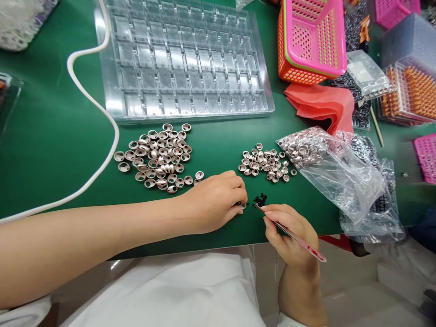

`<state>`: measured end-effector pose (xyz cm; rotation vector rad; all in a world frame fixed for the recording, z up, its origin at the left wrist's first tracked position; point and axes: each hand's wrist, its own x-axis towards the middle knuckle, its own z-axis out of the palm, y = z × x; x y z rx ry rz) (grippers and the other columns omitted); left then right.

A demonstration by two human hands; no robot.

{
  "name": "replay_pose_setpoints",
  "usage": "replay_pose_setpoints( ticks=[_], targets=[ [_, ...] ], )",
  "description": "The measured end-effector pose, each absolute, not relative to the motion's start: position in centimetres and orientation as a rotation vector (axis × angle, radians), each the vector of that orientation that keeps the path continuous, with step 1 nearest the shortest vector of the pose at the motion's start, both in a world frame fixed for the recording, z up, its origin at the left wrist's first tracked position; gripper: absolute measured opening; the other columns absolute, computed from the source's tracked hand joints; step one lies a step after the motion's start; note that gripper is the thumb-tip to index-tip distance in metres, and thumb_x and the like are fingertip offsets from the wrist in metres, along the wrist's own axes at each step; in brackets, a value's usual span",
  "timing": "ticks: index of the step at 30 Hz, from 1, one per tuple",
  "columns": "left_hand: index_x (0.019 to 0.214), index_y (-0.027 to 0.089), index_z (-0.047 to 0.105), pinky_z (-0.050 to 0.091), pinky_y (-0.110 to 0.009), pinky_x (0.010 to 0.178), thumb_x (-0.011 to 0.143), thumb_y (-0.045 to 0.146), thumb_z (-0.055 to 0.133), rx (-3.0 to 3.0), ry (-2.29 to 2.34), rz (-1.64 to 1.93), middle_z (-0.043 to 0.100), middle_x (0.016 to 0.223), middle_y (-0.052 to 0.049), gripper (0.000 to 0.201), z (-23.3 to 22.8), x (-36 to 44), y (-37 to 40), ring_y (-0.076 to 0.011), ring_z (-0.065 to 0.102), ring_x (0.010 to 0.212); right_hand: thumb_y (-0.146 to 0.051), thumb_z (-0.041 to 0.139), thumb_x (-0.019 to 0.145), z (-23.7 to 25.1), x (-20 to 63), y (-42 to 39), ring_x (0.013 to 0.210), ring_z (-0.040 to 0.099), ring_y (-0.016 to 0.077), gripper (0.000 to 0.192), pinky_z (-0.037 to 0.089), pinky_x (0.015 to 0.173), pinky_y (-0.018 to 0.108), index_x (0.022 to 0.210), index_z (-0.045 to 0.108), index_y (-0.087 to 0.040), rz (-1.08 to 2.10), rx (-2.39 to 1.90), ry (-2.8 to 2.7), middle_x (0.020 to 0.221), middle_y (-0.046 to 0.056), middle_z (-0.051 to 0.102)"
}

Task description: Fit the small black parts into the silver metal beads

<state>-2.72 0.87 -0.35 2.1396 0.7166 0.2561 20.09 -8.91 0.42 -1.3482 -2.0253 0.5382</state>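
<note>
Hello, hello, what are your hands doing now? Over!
Left hand pinching one small metal cup on the green mat. Right hand gripping tweezers, tips by the tiny black bits. Cup piles sit apart, nothing blocking.

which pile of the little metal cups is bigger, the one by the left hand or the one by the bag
The left pile of metal cups, above the left hand, is bigger and spread wider. The smaller pile sits beside the plastic bag.
</note>
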Motion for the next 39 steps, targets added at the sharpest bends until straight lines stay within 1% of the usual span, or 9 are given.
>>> replay_pose_setpoints(
  ticks=[6,12,16,21,24,27,31,34,39],
  targets=[
    [0.097,0.016,0.073,0.053,-0.034,0.083,0.091,0.014,0.069,2.126,0.718,0.234,0.070,0.104,-0.007,0.008,-0.3,-2.7,0.9,-0.0232,0.061,0.099,0.000,0.065,0.085,0.6,20.3,-8.7,0.087,0.074,0.0171,0.037,0.062,0.072,0.031,0.112,0.061,-0.024,0.583,-1.335,-2.054,0.100,0.005,0.075],
    [0.095,0.016,0.073,0.052,-0.034,0.082,0.091,0.013,0.069,2.130,0.717,0.236,0.070,0.103,-0.007,0.007,-0.2,-2.7,0.9,-0.0229,0.062,0.099,-0.005,0.063,0.087,1.0,20.3,-8.1,0.083,0.074,0.0158,0.032,0.061,0.069,0.029,0.111,0.061,-0.026,0.603,-1.352,-2.101,0.098,0.003,0.075],
    [0.094,0.016,0.073,0.052,-0.034,0.081,0.090,0.012,0.068,2.130,0.711,0.245,0.070,0.103,-0.007,0.007,-0.3,-2.8,0.9,-0.0227,0.062,0.098,-0.002,0.065,0.085,0.8,20.2,-7.9,0.084,0.073,0.0161,0.035,0.061,0.070,0.029,0.111,0.062,-0.025,0.575,-1.344,-2.065,0.096,0.003,0.075],
    [0.095,0.016,0.073,0.053,-0.035,0.082,0.090,0.014,0.070,2.120,0.714,0.244,0.070,0.104,-0.006,0.006,-0.4,-2.7,0.9,-0.0230,0.062,0.099,0.000,0.066,0.084,0.1,19.7,-8.5,0.085,0.074,0.0172,0.038,0.063,0.071,0.031,0.113,0.063,-0.024,0.505,-1.374,-1.931,0.095,0.003,0.075],
    [0.096,0.016,0.073,0.053,-0.035,0.083,0.090,0.015,0.071,2.123,0.726,0.226,0.070,0.104,-0.006,0.006,-0.4,-2.6,0.9,-0.0236,0.062,0.100,0.001,0.067,0.083,-0.5,19.1,-9.3,0.085,0.073,0.0176,0.033,0.063,0.072,0.032,0.107,0.066,-0.023,0.544,-1.432,-1.791,0.093,0.002,0.075],
    [0.095,0.016,0.073,0.053,-0.035,0.082,0.090,0.014,0.071,2.135,0.732,0.224,0.070,0.103,-0.006,0.006,-0.4,-2.6,0.9,-0.0234,0.062,0.100,0.002,0.067,0.083,-1.1,18.2,-10.3,0.082,0.072,0.0178,0.032,0.062,0.069,0.033,0.103,0.068,-0.022,0.549,-1.465,-1.605,0.092,0.002,0.075],
    [0.094,0.016,0.073,0.053,-0.034,0.079,0.089,0.014,0.071,2.154,0.728,0.264,0.071,0.102,-0.006,0.006,-0.5,-2.6,0.7,-0.0228,0.062,0.098,0.005,0.067,0.081,-1.7,16.8,-11.5,0.081,0.073,0.0193,0.037,0.063,0.066,0.036,0.107,0.069,-0.021,0.472,-1.405,-1.455,0.091,0.003,0.074],
    [0.094,0.016,0.073,0.053,-0.034,0.079,0.090,0.015,0.071,2.160,0.732,0.279,0.071,0.102,-0.006,0.005,-0.6,-2.6,0.7,-0.0229,0.062,0.098,0.004,0.068,0.081,-2.1,16.4,-11.8,0.083,0.074,0.0196,0.038,0.063,0.068,0.036,0.110,0.068,-0.021,0.461,-1.386,-1.512,0.092,0.003,0.074],
    [0.094,0.016,0.074,0.054,-0.034,0.078,0.090,0.014,0.071,2.177,0.739,0.275,0.071,0.101,-0.006,0.005,-0.4,-2.6,0.7,-0.0233,0.063,0.097,0.002,0.069,0.083,-2.2,16.4,-11.5,0.085,0.074,0.0187,0.036,0.064,0.070,0.035,0.111,0.066,-0.021,0.434,-1.404,-1.630,0.096,0.005,0.076]
  ],
)
